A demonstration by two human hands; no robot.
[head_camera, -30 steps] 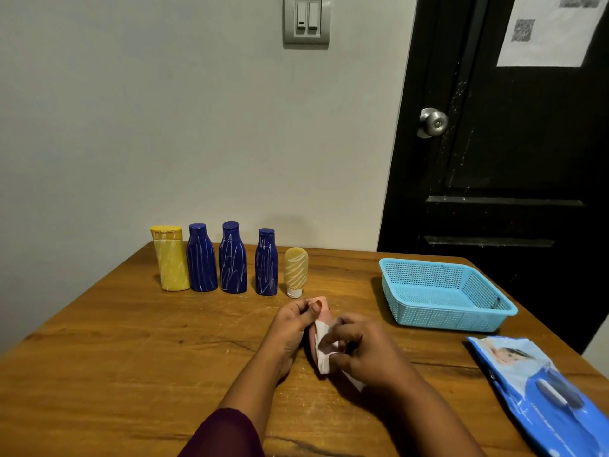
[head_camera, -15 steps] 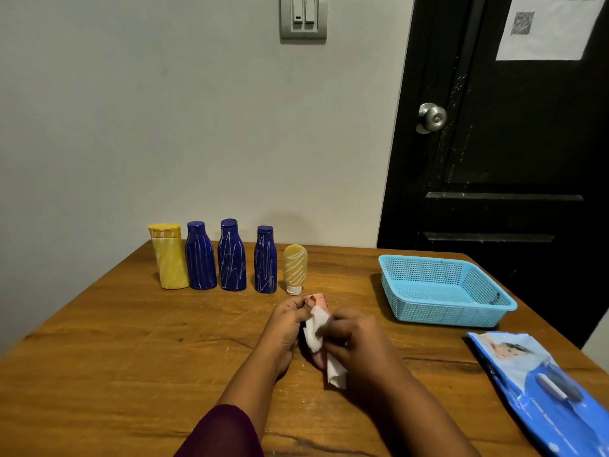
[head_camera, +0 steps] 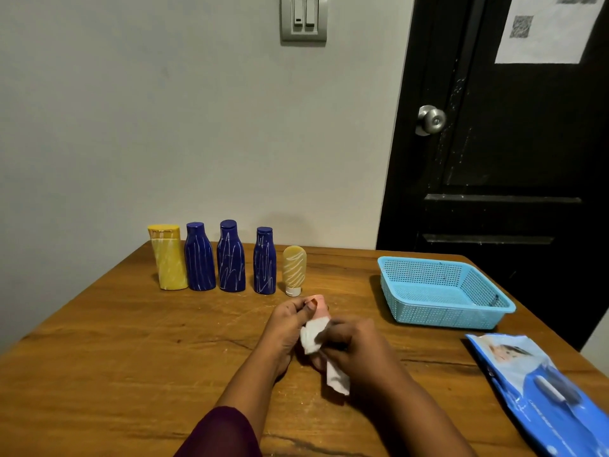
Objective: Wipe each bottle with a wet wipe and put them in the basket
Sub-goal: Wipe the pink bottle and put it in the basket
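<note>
Since a second ago the wet wipe [head_camera: 311, 338] slid down the pink bottle [head_camera: 319, 306]; right hand [head_camera: 354, 349] now lower, more pink top exposed. Pink bottle sits between both hands, in front of the small tan tube [head_camera: 294, 270], low over the table [head_camera: 115, 341]. Left hand [head_camera: 286, 326] curled round it, fingertips pinching near the cap, likely to steady it while the other side rubs. Right hand closed, pressing the wipe onto the bottle body; loose tail of wipe hangs toward the camera.

Left of the tan tube, in a row along the far edge: three blue bottles [head_camera: 230, 258], then a yellow bottle [head_camera: 168, 258], all upright, probably queued for wiping. Basket [head_camera: 445, 315] right of the tan tube, nothing seen inside. Wipes pack [head_camera: 540, 390] nearer than the basket, cut off at the frame edge.

Most of the pink bottle is hidden by hands and wipe; whether it touches the table can't be told.
</note>
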